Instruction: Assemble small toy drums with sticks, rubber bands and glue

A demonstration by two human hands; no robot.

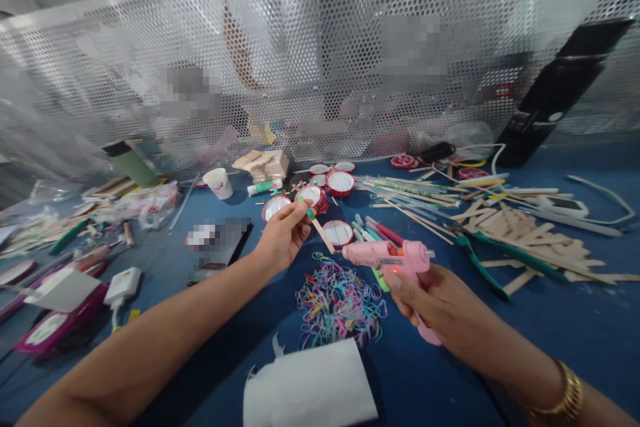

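Observation:
My left hand [284,235] pinches a thin wooden stick [320,230] with a green band near its top; the stick slants down to the right above the blue table [575,320]. My right hand [430,300] is wrapped round the grip of a pink glue gun [390,255], whose nozzle points left toward the lower end of the stick. A heap of coloured rubber bands [337,303] lies just below both hands. Several round white lids with red rims [339,183] sit beyond the left hand.
Loose wooden sticks [530,237] and green-handled pliers [487,260] lie to the right. A white paper sheet [310,387] is at the near edge. A white cup [219,183], a green bottle [129,163] and pink packaging [55,327] sit left. A perforated metal screen [320,60] closes the back.

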